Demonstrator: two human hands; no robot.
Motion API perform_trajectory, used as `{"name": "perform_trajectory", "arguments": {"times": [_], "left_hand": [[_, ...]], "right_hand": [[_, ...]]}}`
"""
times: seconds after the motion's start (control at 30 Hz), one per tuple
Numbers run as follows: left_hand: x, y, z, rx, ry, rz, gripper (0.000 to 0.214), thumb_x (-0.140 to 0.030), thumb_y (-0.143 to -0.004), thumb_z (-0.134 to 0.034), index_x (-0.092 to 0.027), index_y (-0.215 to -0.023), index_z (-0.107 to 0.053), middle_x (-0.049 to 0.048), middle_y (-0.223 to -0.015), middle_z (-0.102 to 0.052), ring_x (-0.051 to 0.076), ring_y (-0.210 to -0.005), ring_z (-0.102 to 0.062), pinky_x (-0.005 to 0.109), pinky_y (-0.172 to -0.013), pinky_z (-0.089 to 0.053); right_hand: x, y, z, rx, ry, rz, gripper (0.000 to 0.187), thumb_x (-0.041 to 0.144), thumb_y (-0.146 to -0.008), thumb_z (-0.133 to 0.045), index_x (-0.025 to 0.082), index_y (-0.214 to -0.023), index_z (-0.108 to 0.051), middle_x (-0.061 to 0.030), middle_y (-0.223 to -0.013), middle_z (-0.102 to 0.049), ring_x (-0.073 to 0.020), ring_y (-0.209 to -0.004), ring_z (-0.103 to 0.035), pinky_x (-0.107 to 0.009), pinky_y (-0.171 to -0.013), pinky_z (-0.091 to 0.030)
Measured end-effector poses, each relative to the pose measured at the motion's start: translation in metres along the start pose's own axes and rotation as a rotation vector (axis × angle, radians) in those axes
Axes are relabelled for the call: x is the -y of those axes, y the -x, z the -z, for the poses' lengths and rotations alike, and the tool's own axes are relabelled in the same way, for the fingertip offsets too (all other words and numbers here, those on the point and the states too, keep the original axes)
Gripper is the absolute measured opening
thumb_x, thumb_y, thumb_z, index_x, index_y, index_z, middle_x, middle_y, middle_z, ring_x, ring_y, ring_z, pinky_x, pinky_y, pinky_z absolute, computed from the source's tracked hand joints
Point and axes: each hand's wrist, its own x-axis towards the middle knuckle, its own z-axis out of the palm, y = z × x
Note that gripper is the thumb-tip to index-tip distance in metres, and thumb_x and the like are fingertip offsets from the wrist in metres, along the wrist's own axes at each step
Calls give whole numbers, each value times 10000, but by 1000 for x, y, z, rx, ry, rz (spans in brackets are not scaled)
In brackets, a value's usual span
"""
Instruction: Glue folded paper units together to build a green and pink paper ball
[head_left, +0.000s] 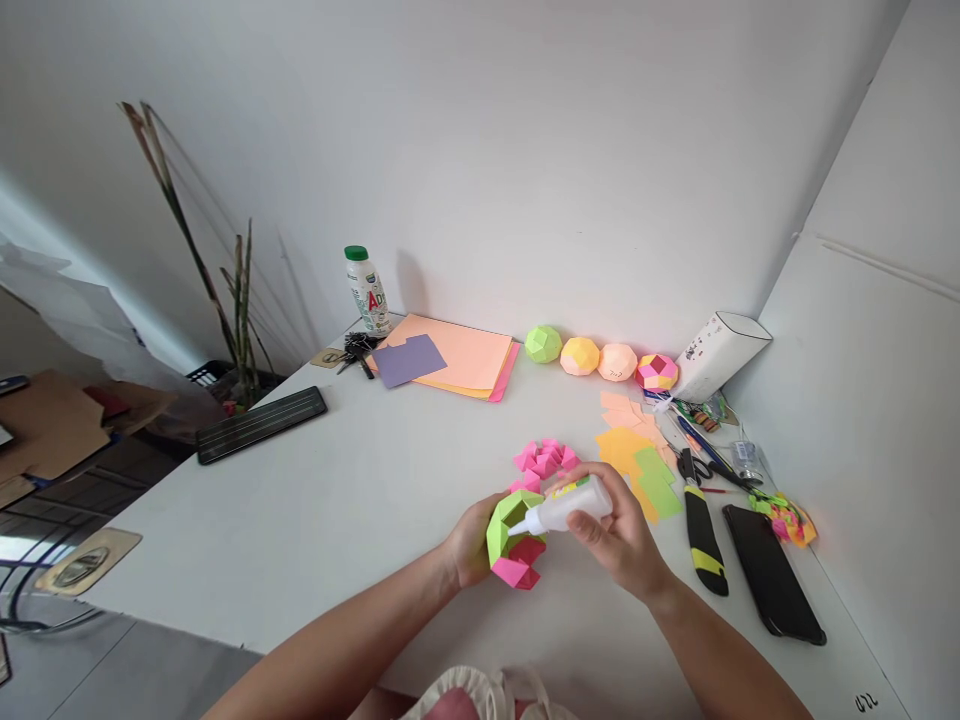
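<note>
In my left hand (472, 540) is a partly built paper ball (498, 535), its facets bright green with pink ones along the lower edge. The ball's hollow inside faces up and to the right. My right hand (619, 535) grips a white glue bottle (574, 504), tilted so that its nozzle points down left at the ball's opening. Whether the tip touches the paper I cannot tell. Just beyond the hands lie several folded pink paper pieces (546, 458).
Along the wall stand a green paper ball (543, 344) and several others. Paper scraps (626, 450), a utility knife (705, 540) and a black phone (774, 574) lie at right. Farther left are coloured sheets (465, 358), a bottle (367, 292) and a dark flat device (262, 424).
</note>
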Motion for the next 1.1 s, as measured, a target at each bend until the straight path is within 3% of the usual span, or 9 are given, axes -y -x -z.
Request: {"name": "perform_trajectory", "arguments": {"times": [0.17, 0.37, 1.1], "left_hand": [[1, 3, -3, -8, 3, 17, 193, -255, -818, -536, -95, -782, -636, 70, -679, -632, 173, -611, -584, 293, -632, -436], [-1, 6, -8, -42, -4, 39, 188, -240, -820, -528, -99, -740, -625, 63, -630, -628, 173, -589, -579, 289, -626, -420], [0, 3, -4, -44, -45, 50, 188, -275, -799, -565, -109, -750, -637, 57, -623, -626, 186, -591, -568, 293, -616, -390]], "right_hand": [[3, 8, -7, 18, 186, 222, 285, 322, -781, -684, 247, -1026, -559, -63, -936, -623, -222, -850, -592, -317, -750, -475], [0, 9, -9, 36, 282, 314, 324, 304, -761, -715, 257, -1039, -556, -56, -927, -613, -223, -839, -591, -323, -763, -473], [4, 10, -12, 54, 349, 329, 318, 389, -758, -708, 238, -1007, -579, -60, -860, -619, -211, -744, -582, -311, -698, -475]]}}
